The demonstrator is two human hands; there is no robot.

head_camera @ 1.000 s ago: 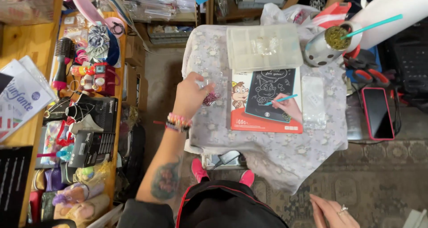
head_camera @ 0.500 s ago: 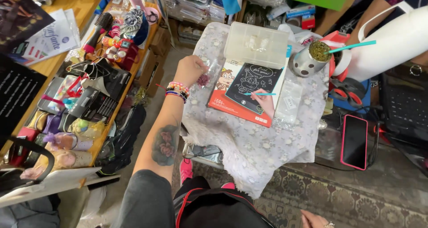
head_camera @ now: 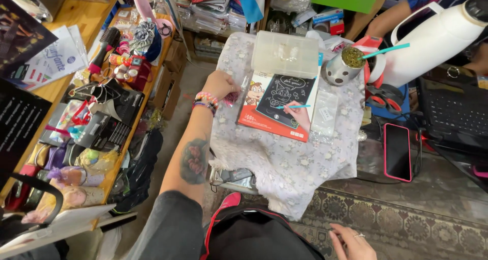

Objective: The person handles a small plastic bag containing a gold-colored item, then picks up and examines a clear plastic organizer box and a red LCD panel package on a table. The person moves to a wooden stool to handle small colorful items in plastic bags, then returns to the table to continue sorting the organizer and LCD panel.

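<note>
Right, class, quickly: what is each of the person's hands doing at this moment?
Left hand: fingers curled on the flowered cloth beside the drawing-pad box, pinching something small and dark red; what it is cannot be told.
Right hand: open, holding nothing.

Grey floral cloth, red-edged black drawing pad, pink phone, white jug

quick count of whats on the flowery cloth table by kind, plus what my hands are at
clear plastic box: 1
boxed drawing tablet: 1
metal cup with a teal straw: 1
flat clear packet: 1
total: 4
The left hand rests on the flowered cloth by the boxed drawing tablet, at a small dark red thing. The right hand is low, off the table, holding nothing.
</note>
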